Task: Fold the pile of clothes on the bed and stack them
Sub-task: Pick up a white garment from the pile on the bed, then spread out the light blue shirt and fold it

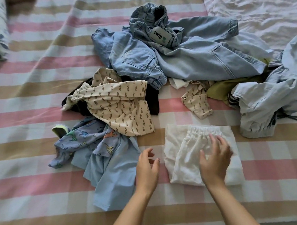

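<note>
Because the folded white thin-cotton garment with an elastic waistband (184, 156) looks light and limp, it will likely slump out of shape if lifted by one corner. A flat palm beneath it, or a pinch at both folded edges, seems the safer hold. It lies on the pink, beige and white checked bedcover (43, 193), towards the near side and apart from the heap. The right hand (214, 158) rests on it with fingers spread and straight, grasping nothing. The left hand (147, 168) hovers just beside its left edge, fingers loosely curled and empty.

Folded pieces: one. Unfolded, as far as they separate:
- two cream pieces printed with brown squiggles, a large one (122, 107) and a small one (197, 102)
- one blue dinosaur-print garment (85, 141), touching one plain light-blue jersey top (112, 176)
- one olive-green piece (219, 88) and one dark brown piece (154, 101), both mostly buried
- one pale-blue drawstring garment (269, 101) on the right

The light-blue denim heap (184, 59) holds at least two garments; I cannot tell the exact number. Denim should be the heaviest and stiffest, best taken at the waistband. The jerseys look soft and stretchy, better held at shoulders or hem.
</note>
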Tool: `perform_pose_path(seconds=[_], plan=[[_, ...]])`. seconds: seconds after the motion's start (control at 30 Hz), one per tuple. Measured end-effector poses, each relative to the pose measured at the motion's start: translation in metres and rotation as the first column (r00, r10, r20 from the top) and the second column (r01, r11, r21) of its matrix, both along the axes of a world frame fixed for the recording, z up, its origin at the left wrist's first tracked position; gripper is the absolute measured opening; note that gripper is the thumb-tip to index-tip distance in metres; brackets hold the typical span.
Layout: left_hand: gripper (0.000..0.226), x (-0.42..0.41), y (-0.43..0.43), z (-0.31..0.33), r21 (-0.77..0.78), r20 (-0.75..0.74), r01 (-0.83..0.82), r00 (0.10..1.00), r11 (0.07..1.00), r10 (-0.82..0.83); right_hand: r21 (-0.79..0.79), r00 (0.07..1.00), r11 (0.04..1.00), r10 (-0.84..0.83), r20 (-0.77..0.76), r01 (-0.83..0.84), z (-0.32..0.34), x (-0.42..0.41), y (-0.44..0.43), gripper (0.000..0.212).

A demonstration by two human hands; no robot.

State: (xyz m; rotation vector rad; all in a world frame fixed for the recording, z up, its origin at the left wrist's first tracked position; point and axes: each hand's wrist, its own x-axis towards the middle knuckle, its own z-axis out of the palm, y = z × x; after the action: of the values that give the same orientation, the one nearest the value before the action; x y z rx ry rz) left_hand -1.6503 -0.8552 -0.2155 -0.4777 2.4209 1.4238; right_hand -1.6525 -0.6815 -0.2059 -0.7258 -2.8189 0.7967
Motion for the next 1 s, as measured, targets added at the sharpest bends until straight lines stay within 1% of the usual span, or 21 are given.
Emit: perform_pose_path(seconds=[0.03,0.1,0.13,0.17,0.2,0.27,0.33,0.4,0.47,0.53,0.57,0.6,0.67,0.7,0.73,0.8,0.87,0.93,1.0], plan=[[0.031,0.001,-0.014,0.004,-0.009,-0.039,-0.025,0.999,1.000,0.025,-0.074,0.988,0.986,0.151,-0.023,-0.152,0.004,0.003,-0.024,0.040],[0.025,0.004,-0.039,0.009,-0.023,-0.101,-0.086,0.991,0.996,0.083,-0.242,0.918,0.890,0.396,-0.015,-0.387,0.006,0.008,-0.069,0.030],[0.023,0.005,-0.051,0.011,-0.030,-0.120,-0.125,0.985,0.992,0.121,-0.302,0.880,0.839,0.475,0.002,-0.453,0.006,0.009,-0.090,0.028],[0.022,0.006,-0.063,0.012,-0.035,-0.130,-0.164,0.979,0.986,0.158,-0.354,0.850,0.801,0.527,0.031,-0.484,0.004,0.008,-0.109,0.027],[0.022,0.007,-0.074,0.013,-0.043,-0.134,-0.192,0.974,0.980,0.185,-0.404,0.833,0.778,0.549,0.066,-0.481,0.000,0.007,-0.125,0.027],[0.024,0.008,-0.092,0.011,-0.069,-0.139,-0.204,0.971,0.977,0.193,-0.508,0.846,0.764,0.520,0.120,-0.397,-0.007,0.002,-0.150,0.031],[0.026,0.008,-0.105,0.008,-0.107,-0.153,-0.180,0.975,0.978,0.162,-0.564,0.880,0.779,0.440,0.177,-0.275,-0.014,-0.004,-0.168,0.038],[0.029,0.007,-0.114,0.003,-0.190,-0.153,-0.156,0.980,0.969,0.128,-0.562,0.912,0.813,0.336,0.237,-0.153,-0.019,-0.008,-0.178,0.049],[0.032,0.006,-0.121,-0.002,-0.252,-0.109,-0.142,0.987,0.957,0.118,-0.527,0.941,0.849,0.205,0.270,-0.034,-0.023,-0.012,-0.186,0.059],[0.035,0.004,-0.124,-0.006,-0.214,-0.039,-0.132,0.991,0.968,0.126,-0.482,0.952,0.871,0.070,0.299,0.088,-0.028,-0.016,-0.190,0.062],[0.035,0.002,-0.124,-0.007,-0.162,-0.006,-0.133,0.991,0.978,0.134,-0.475,0.947,0.869,0.023,0.319,0.139,-0.030,-0.019,-0.190,0.058],[0.035,0.001,-0.124,-0.006,-0.115,0.021,-0.134,0.990,0.984,0.137,-0.473,0.941,0.865,0.005,0.338,0.165,-0.033,-0.021,-0.189,0.049],[0.028,0.000,-0.123,-0.003,-0.085,0.031,-0.116,0.992,0.990,0.119,-0.488,0.939,0.858,0.017,0.344,0.163,-0.037,-0.024,-0.186,0.023],[0.023,-0.001,-0.123,-0.001,-0.076,0.020,-0.105,0.994,0.992,0.107,-0.511,0.947,0.846,0.019,0.320,0.156,-0.037,-0.024,-0.184,0.015],[0.020,0.000,-0.122,0.002,-0.058,0.012,-0.097,0.995,0.994,0.097,-0.543,0.959,0.827,0.014,0.282,0.148,-0.035,-0.024,-0.180,0.011],[0.017,0.002,-0.122,0.011,-0.007,0.006,-0.093,0.996,0.996,0.093,-0.630,0.982,0.767,0.006,0.191,0.118,-0.024,-0.020,-0.172,0.010],[0.015,0.007,-0.122,0.022,0.028,0.007,-0.116,0.993,0.993,0.116,-0.712,0.991,0.696,0.001,0.135,0.096,-0.006,-0.014,-0.161,0.012],[0.013,0.013,-0.123,0.034,0.043,0.009,-0.116,0.993,0.992,0.116,-0.787,0.995,0.612,-0.004,0.102,0.083,0.017,-0.007,-0.148,0.012],[0.011,0.018,-0.122,0.050,0.024,0.001,-0.073,0.997,0.997,0.073,-0.820,0.998,0.571,0.013,0.054,0.037,0.045,-0.001,-0.134,0.011]])
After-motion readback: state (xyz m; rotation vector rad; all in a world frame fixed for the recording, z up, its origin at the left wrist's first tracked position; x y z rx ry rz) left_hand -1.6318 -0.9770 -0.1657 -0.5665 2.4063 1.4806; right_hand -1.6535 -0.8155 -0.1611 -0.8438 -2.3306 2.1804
